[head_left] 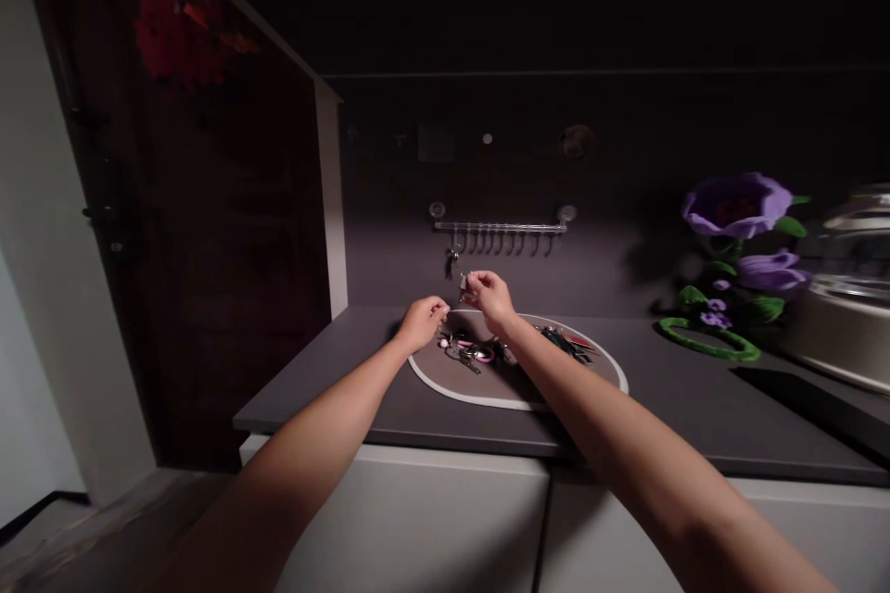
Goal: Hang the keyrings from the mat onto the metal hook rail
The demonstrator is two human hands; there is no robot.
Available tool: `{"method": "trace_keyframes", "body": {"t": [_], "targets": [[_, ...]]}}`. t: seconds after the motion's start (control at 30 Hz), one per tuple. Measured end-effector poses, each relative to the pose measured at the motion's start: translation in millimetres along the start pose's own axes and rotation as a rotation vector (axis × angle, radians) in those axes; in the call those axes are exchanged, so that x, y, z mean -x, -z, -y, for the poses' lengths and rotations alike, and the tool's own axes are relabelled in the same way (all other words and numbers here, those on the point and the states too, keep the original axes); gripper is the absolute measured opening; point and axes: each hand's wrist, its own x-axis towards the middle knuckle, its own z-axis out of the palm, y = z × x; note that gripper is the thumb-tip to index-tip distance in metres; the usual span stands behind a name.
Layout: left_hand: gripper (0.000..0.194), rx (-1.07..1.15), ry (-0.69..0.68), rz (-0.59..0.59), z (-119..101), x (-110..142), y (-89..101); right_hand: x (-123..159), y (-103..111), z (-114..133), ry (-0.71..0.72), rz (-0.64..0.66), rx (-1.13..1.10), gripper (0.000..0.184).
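A clear rail (pixel 502 228) with several small hooks is fixed to the back wall. From its leftmost hook hangs a ring with a key (pixel 454 261). Just below and to the right, my right hand (pixel 489 294) is closed in a pinch on a small metal key (pixel 464 282). My left hand (pixel 421 322) is lower, over the left edge of an oval mat (pixel 445 383), its thumb and fingers pressed together; what they hold, if anything, is too small to make out. Under the hands lies a bunch of keys (pixel 470 352) with a pink loop.
Dark items (pixel 566 345), one with red, lie on the mat's right side, partly behind my right forearm. Purple fabric flowers (pixel 738 204) and a green ring (pixel 709 340) stand right, beside a pale appliance (pixel 845 315). An overhead cabinet (pixel 528 0) hangs above; a dark door (pixel 229 250) is left.
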Motion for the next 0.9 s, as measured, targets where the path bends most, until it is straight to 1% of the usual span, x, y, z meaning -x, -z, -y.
{"method": "trace_keyframes", "body": {"t": [0.13,0.27,0.37,0.5,0.8,0.9], "targets": [[0.02,-0.082,-0.05,0.008,0.6,0.6,1.2,-22.9,-9.1,14.2,0.017,-0.097,0.027,0.02],[0.019,-0.127,-0.065,0.006,1.3,-0.2,1.1,-44.7,-18.0,25.4,0.005,-0.13,0.018,0.013],[0.019,-0.144,-0.069,0.01,2.9,-1.2,0.5,-56.8,-23.3,28.0,-0.012,-0.169,0.006,0.007],[0.02,-0.159,-0.071,0.013,2.6,-1.4,0.1,-67.9,-28.2,26.7,-0.034,-0.232,0.006,0.004],[0.021,-0.194,-0.079,0.02,-3.8,-0.6,2.2,-82.5,-30.8,15.6,-0.049,-0.309,0.008,0.004],[0.021,-0.18,-0.077,0.007,-1.3,-1.7,1.8,-85.2,-29.4,8.6,-0.04,-0.301,0.032,0.004]]}}
